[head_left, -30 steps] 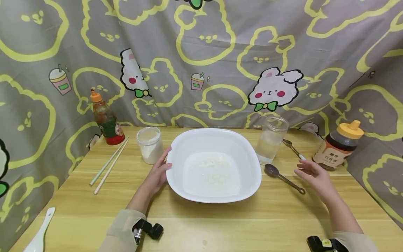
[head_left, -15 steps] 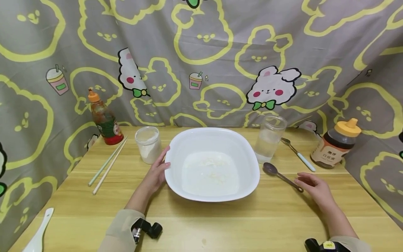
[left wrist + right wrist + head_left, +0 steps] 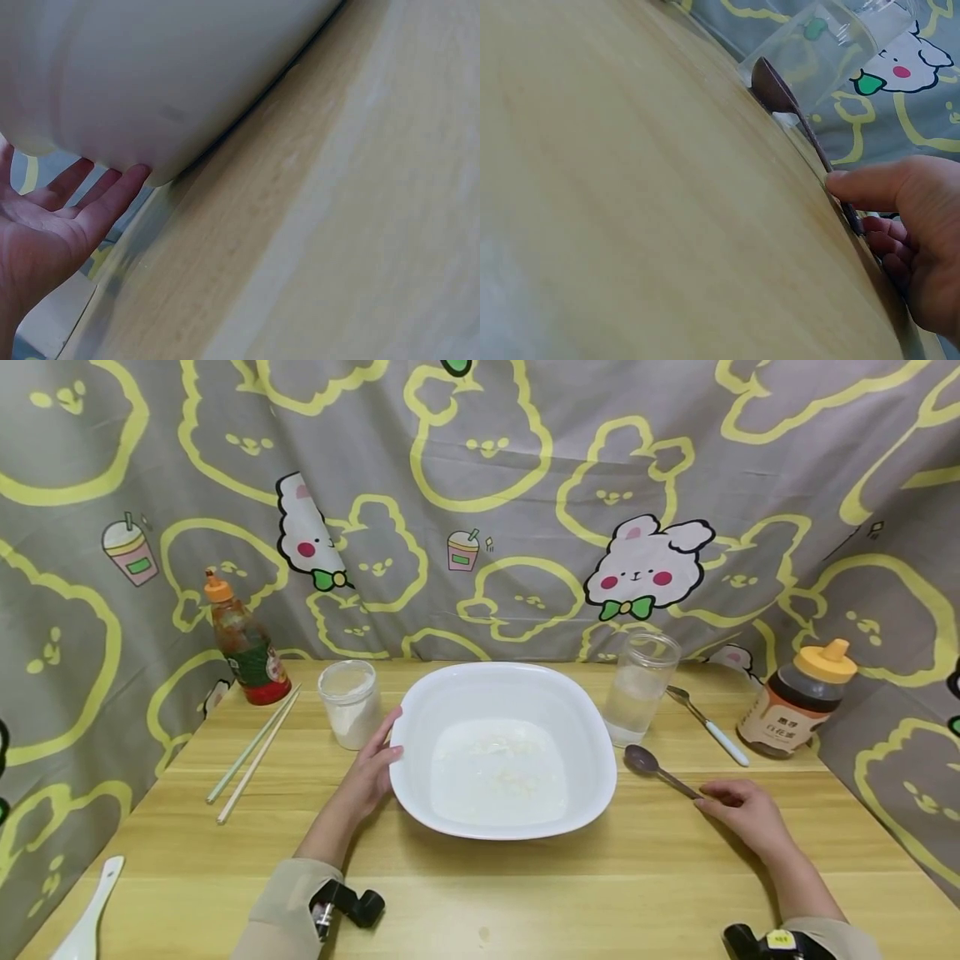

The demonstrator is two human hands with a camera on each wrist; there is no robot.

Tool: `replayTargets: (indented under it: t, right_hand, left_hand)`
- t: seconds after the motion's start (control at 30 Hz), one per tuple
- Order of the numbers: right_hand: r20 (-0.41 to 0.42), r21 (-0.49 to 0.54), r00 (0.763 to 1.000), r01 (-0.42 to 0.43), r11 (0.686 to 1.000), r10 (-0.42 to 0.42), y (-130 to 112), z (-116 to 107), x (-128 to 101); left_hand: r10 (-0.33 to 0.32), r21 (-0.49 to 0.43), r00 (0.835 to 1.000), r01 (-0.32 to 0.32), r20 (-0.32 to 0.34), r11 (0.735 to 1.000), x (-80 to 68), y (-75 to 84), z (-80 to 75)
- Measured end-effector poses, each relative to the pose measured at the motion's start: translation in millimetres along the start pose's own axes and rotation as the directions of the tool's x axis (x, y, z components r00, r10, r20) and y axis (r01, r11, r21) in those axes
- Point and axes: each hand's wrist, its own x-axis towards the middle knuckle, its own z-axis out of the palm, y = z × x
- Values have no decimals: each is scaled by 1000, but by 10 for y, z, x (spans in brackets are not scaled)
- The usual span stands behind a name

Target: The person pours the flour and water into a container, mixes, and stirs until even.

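A large white basin (image 3: 502,693) stands mid-table, with a thin whitish layer across its bottom. My left hand (image 3: 371,774) rests against the basin's left side; in the left wrist view its extended fingertips (image 3: 135,174) touch the outer wall. To the right lies a dark brown spoon (image 3: 641,761), bowl end toward the basin. My right hand (image 3: 742,814) pinches the end of its handle between thumb and fingers. From the right wrist, the spoon (image 3: 772,86) shows its bowl near the glass, and the thumb (image 3: 862,185) lies on the handle; the curled fingers partly hide the handle's end.
Behind the spoon stand a glass of water (image 3: 637,693), a blue-handled utensil (image 3: 723,739) and a honey bottle (image 3: 795,702). Leftward are a jar of white powder (image 3: 351,710), chopsticks (image 3: 258,756), a red sauce bottle (image 3: 251,652) and a white spoon (image 3: 93,910). A patterned curtain (image 3: 495,610) hangs behind.
My right hand has moved down and left from beside the blue-handled utensil to the brown spoon's handle and now pinches it. The left hand stays at the basin.
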Motion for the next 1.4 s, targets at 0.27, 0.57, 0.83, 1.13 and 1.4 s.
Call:
replayTargets:
  t: [0.27, 0.57, 0.83, 1.13, 1.4]
  right_hand:
    - [-73, -89, 994, 78, 993, -85, 31, 42, 6]
    - [-57, -53, 997, 51, 997, -54, 15, 29, 30]
    - [90, 250, 990, -127, 960, 108, -5, -45, 14]
    - [215, 401, 958, -262, 878, 188, -10, -121, 22]
    - [314, 476, 923, -354, 805, 220, -27, -128, 23]
  left_hand:
    - [-4, 0, 1000, 4, -4, 1000, -5, 2, 2]
    - [2, -4, 1000, -2, -8, 1000, -10, 15, 8]
    - [4, 1, 1000, -4, -3, 1000, -7, 8, 0]
    - [-5, 6, 1000, 5, -6, 1000, -5, 7, -5]
    - [4, 9, 1000, -4, 1, 1000, -3, 8, -8]
